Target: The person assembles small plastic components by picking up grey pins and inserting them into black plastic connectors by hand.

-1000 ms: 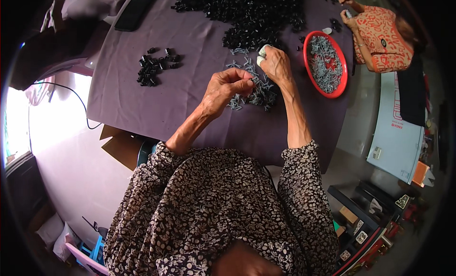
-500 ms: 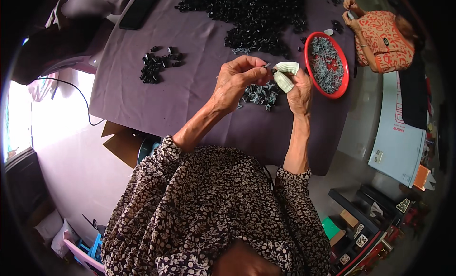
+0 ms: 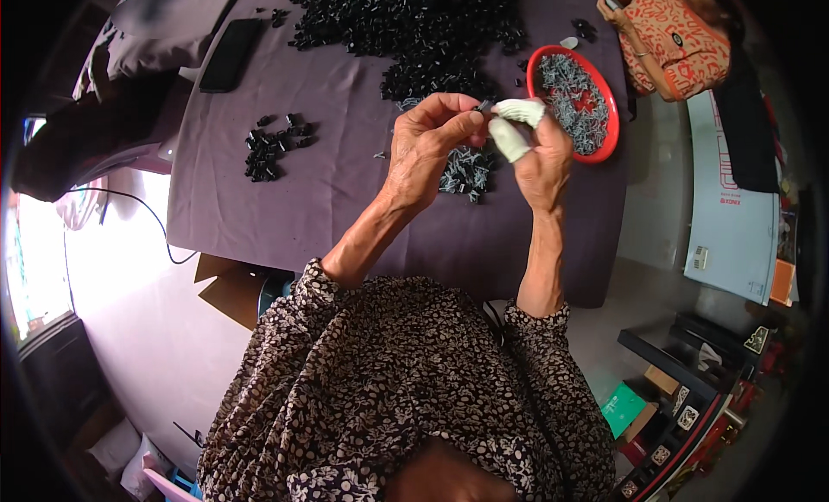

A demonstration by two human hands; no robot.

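My left hand is closed in a pinch on a small grey plastic piece, held over the table. Close against it, my right hand is also pinched, with ribbed white covers on its thumb and forefinger; what sits between those two fingertips is too small and hidden to make out. Below the hands lies a small heap of grey pieces mixed with black ones. A red oval tray full of grey pieces stands just right of my right hand.
A large pile of black plastic parts covers the far table, with a smaller group at left. A black phone-like slab lies far left on the purple tablecloth. Another person in an orange patterned top works at the far right.
My fingertips have come closer together, and the black part seen earlier at my right fingertips no longer shows clearly. The whole view has shifted, with the tray now appearing nearer my right hand.
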